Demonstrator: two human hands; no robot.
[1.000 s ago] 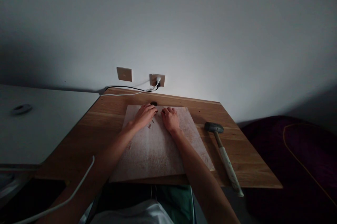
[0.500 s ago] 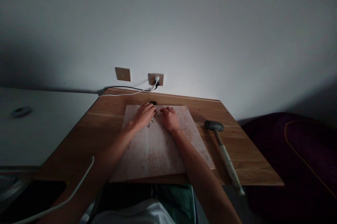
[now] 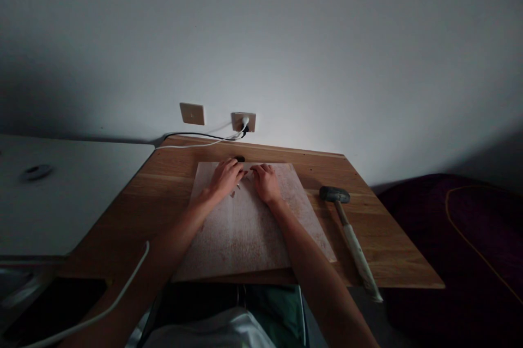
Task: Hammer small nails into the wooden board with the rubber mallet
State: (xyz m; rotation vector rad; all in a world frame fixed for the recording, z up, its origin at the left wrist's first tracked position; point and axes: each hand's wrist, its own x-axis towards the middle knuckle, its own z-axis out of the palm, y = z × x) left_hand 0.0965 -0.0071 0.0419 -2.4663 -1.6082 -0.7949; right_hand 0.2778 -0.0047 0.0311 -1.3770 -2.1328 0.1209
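Note:
A pale square board [image 3: 245, 233] lies on the wooden desk [image 3: 163, 195] in front of me. Both my hands rest near its far edge, close together. My left hand [image 3: 225, 178] has its fingers curled in a pinch over some small metal pieces [image 3: 236, 189], possibly nails, that lie on the board. My right hand [image 3: 266, 182] is also curled, knuckles up, its fingertips almost meeting the left hand's. What either hand pinches is too small and dark to make out.
A mallet [image 3: 347, 231] with a dark head and pale handle lies on the desk right of the board. A wall socket [image 3: 243, 122] with plugged cables and a switch plate [image 3: 192, 114] sit behind. A white cable [image 3: 110, 304] hangs at the lower left. A white counter [image 3: 61, 190] adjoins on the left.
Both hands stay at the board's far edge with only slight finger shifts. The view has drifted a little.

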